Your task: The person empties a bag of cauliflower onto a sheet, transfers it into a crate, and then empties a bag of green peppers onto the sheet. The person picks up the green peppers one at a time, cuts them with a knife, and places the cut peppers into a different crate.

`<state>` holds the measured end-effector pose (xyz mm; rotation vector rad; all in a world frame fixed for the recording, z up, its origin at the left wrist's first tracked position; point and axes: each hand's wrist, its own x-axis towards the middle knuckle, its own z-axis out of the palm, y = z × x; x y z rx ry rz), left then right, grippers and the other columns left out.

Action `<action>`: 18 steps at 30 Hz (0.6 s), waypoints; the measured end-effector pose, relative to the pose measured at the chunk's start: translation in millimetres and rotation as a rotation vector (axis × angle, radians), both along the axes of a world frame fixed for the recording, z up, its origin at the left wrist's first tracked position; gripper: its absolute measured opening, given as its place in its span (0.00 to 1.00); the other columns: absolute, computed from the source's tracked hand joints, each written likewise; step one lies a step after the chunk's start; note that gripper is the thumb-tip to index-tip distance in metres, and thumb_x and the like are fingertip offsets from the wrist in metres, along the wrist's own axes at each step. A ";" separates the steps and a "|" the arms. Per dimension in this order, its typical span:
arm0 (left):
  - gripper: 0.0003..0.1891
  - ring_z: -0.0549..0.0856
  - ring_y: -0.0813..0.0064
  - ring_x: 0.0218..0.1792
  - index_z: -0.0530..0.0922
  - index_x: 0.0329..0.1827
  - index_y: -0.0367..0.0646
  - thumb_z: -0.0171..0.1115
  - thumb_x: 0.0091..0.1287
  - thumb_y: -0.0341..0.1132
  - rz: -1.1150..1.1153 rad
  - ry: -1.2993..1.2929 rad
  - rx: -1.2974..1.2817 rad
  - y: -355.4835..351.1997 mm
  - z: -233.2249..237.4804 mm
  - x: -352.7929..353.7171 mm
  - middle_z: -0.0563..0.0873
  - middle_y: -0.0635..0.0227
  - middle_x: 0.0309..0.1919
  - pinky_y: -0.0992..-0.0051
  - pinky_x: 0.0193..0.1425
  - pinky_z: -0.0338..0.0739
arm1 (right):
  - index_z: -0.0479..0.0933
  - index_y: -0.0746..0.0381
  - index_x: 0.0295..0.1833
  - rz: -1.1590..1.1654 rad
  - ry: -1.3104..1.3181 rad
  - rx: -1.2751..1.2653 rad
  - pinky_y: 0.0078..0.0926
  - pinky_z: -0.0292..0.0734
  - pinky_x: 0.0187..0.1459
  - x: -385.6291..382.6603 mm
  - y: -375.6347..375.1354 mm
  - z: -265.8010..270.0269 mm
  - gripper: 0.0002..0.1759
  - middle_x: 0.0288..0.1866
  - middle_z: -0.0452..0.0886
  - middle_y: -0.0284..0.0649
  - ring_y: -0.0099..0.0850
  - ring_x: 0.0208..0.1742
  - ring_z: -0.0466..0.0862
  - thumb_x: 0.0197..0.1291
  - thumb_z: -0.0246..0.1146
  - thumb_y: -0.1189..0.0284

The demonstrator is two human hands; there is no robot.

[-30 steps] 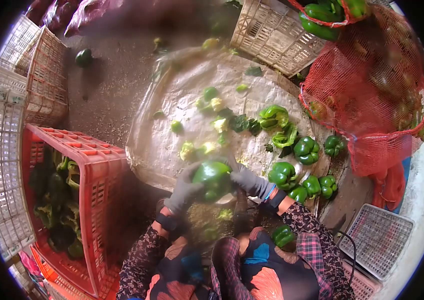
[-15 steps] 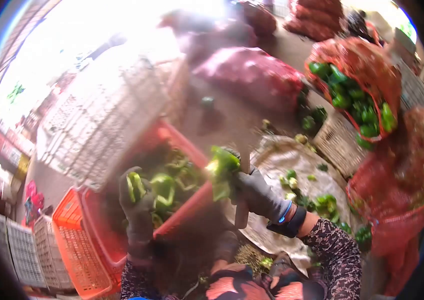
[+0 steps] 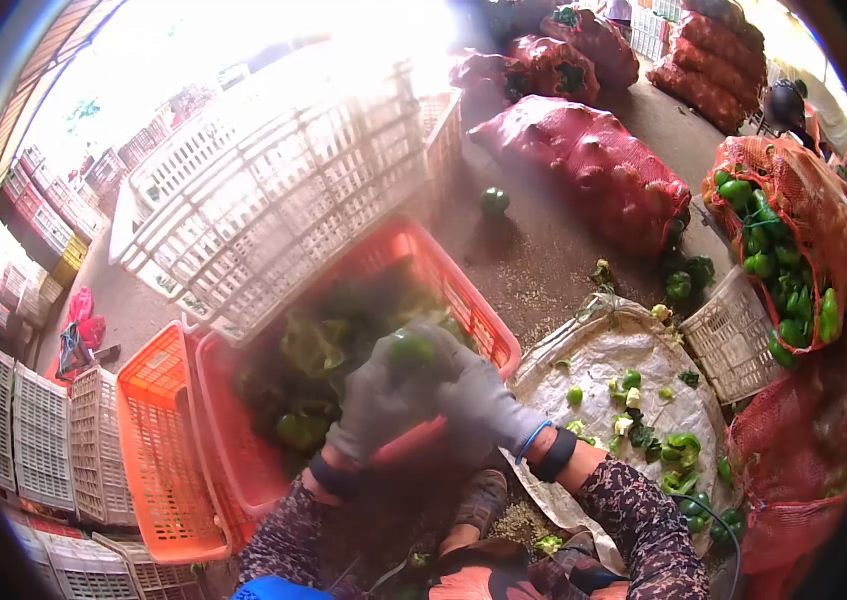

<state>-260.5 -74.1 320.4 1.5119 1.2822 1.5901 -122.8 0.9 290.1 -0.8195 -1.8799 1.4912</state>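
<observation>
My two grey-gloved hands meet above the near side of a red plastic crate point(image 3: 464, 290). A green bell pepper point(image 3: 412, 347) shows between them, mostly covered by fingers and blurred. My left hand point(image 3: 369, 395) is closed around the pepper from the left. From the right, my right hand point(image 3: 479, 400) presses against it, fingers bent and smeared; whether it also holds a tool is hidden. Green pepper pieces point(image 3: 314, 345) lie in the crate below, hazy in the glare.
A white crate point(image 3: 284, 190) stands tilted behind the red one, an orange crate point(image 3: 159, 430) at left. On the right, a pale sack point(image 3: 584, 350) bears pepper scraps. Beyond are an open net bag of peppers point(image 3: 784, 260), a full red sack point(image 3: 594, 170) and a loose pepper point(image 3: 495, 201).
My hands were apart, with an opened pepper piece in each and a flat, blade-like thing at the right one. Now they are together around one pepper. The view has shifted left.
</observation>
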 end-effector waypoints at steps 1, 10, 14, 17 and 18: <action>0.15 0.81 0.85 0.42 0.78 0.62 0.41 0.65 0.76 0.33 0.005 -0.003 -0.004 1.3 1.6 -4.1 0.86 0.75 0.44 0.78 0.47 0.80 | 0.66 0.44 0.80 0.041 -0.018 -0.012 0.29 0.80 0.61 -0.2 2.8 2.9 0.39 0.64 0.84 0.39 0.29 0.59 0.84 0.63 0.59 0.79; 0.13 0.82 0.84 0.31 0.82 0.54 0.42 0.67 0.73 0.39 -0.029 -0.314 -0.249 -3.1 -29.3 -47.7 0.87 0.75 0.39 0.81 0.35 0.77 | 0.58 0.45 0.84 0.032 -0.187 -0.470 0.24 0.85 0.36 -13.3 47.8 40.3 0.39 0.59 0.86 0.42 0.24 0.38 0.86 0.69 0.59 0.72; 0.18 0.81 0.82 0.24 0.82 0.54 0.46 0.57 0.79 0.52 0.242 -0.581 -0.282 0.7 -32.2 -35.0 0.86 0.73 0.33 0.79 0.25 0.74 | 0.61 0.56 0.82 -0.021 -0.010 -0.066 0.29 0.78 0.60 -21.0 42.8 33.0 0.41 0.66 0.82 0.49 0.29 0.59 0.83 0.66 0.69 0.68; 0.20 0.79 0.83 0.23 0.80 0.54 0.47 0.52 0.81 0.54 0.258 -0.722 -0.306 0.2 -29.8 -6.5 0.85 0.74 0.30 0.80 0.23 0.70 | 0.67 0.61 0.78 0.203 0.153 0.011 0.29 0.75 0.68 -14.2 23.8 29.9 0.37 0.71 0.78 0.52 0.30 0.66 0.81 0.67 0.71 0.69; 0.20 0.78 0.84 0.22 0.80 0.54 0.47 0.51 0.82 0.54 0.244 -0.666 -0.274 0.5 -29.8 4.0 0.84 0.75 0.30 0.81 0.23 0.69 | 0.69 0.62 0.77 0.173 0.009 0.281 0.26 0.74 0.68 -11.0 20.7 24.4 0.33 0.71 0.79 0.47 0.26 0.68 0.79 0.69 0.69 0.71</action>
